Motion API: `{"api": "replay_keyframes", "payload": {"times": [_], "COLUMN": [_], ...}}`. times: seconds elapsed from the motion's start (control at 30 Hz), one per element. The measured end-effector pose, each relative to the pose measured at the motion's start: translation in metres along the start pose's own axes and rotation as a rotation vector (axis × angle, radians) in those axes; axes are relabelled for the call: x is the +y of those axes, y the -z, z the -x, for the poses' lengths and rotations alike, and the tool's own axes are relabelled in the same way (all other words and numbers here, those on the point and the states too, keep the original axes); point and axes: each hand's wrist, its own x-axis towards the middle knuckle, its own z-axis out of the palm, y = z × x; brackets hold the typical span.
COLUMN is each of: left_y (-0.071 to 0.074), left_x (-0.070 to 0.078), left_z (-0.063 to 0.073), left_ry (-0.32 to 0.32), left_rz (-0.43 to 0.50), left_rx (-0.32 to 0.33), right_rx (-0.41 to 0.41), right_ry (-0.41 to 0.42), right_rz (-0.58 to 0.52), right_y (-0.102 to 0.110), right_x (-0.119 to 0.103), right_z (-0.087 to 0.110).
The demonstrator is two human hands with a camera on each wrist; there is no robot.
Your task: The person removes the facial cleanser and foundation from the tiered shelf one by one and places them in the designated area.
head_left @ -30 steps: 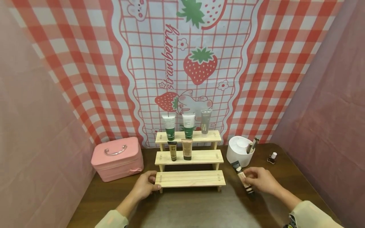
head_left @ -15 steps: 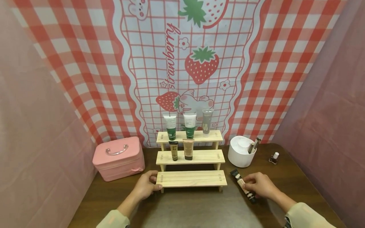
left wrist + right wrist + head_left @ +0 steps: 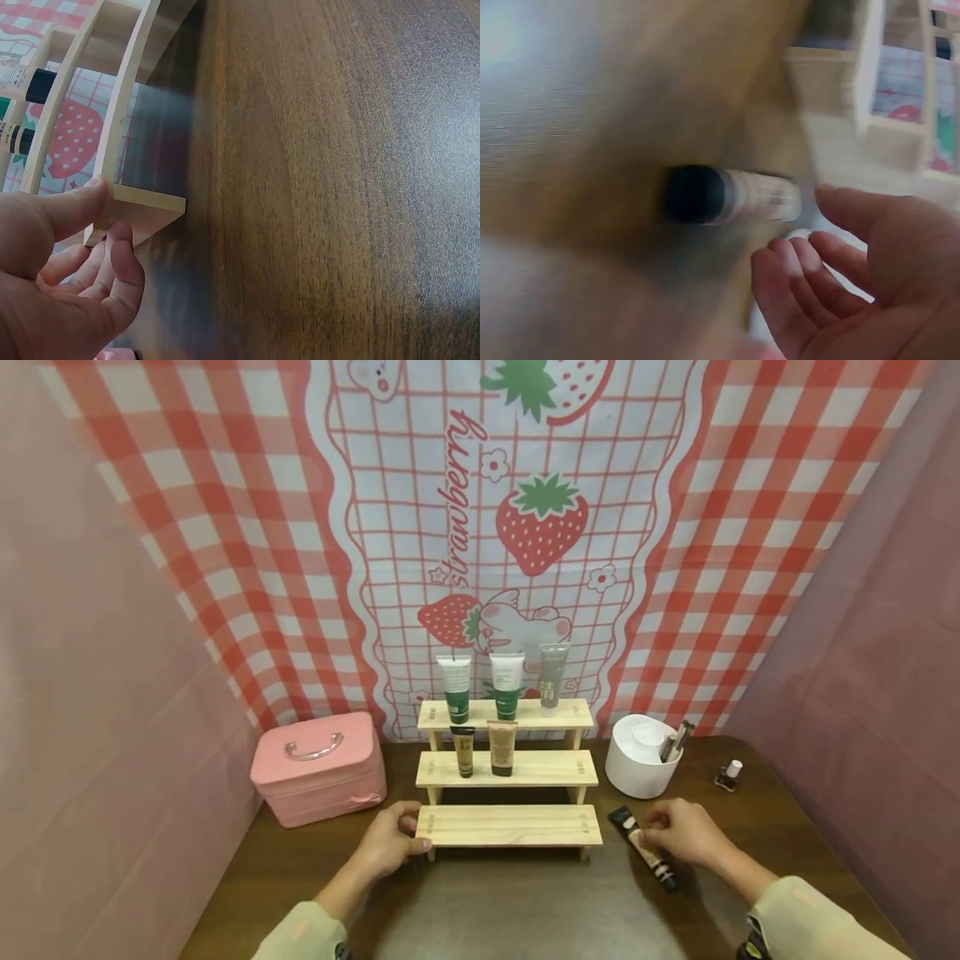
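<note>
A three-tier wooden display rack (image 3: 510,825) stands on the table. My left hand (image 3: 386,842) grips the left end of its lowest step, thumb at the board's edge and fingers curled by the end support (image 3: 146,214). To the right of the rack, a cosmetic squeeze tube (image 3: 643,850) with a cream label and black ends lies slantwise on the table. My right hand (image 3: 682,833) is just beside it; in the right wrist view, thumb and fingers are parted, the blurred tube (image 3: 761,196) beyond the fingertips. Three tubes, one being a grey tube (image 3: 552,681), stand on the top step.
On the middle step are a small gold tube (image 3: 465,753) and a beige tube (image 3: 502,748). A pink case (image 3: 318,768) sits at left. Back right, a white round organizer (image 3: 637,760) holds brushes, with a small dark bottle (image 3: 727,777) beside it. A strawberry-print curtain hangs behind.
The right hand drew the tube toward the front, laid it on the table and let go, the hand lifting slightly off it. The left hand stays at the rack; the head view shifted slightly.
</note>
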Motion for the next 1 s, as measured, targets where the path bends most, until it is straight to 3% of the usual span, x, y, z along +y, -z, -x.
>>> {"api": "replay_keyframes", "payload": {"times": [0.07,0.2,0.3,0.47,0.73,0.83,1.0], "left_y": [0.0,0.0,0.0,0.002,0.003,0.002,0.001], "left_x": [0.001,0.001,0.002,0.002,0.005,0.006,0.005], "left_z": [0.0,-0.001,-0.003,-0.005,-0.005,-0.005,-0.004], "left_ry": [0.0,0.015,0.031,0.041,0.041,0.048,0.054], "left_rz": [-0.008,-0.019,-0.021,-0.025,-0.018,-0.023,-0.024], "left_rx": [0.001,0.003,-0.001,-0.008,-0.011,-0.009,-0.006], "right_rx": [0.069,0.204,0.24,0.167,-0.004,-0.012,0.039], "right_ry": [0.044,0.141,0.209,0.265,0.196,0.18,0.177], "right_rz": [0.053,0.056,0.011,-0.1,-0.262,-0.271,-0.262], "right_y": [0.008,0.022,0.027,0.023,-0.006,-0.019,-0.035], "right_x": [-0.012,-0.047,-0.078,-0.122,-0.155,-0.163,-0.17], "right_z": [-0.008,-0.027,-0.041,-0.066,-0.093,-0.096,-0.097]}}
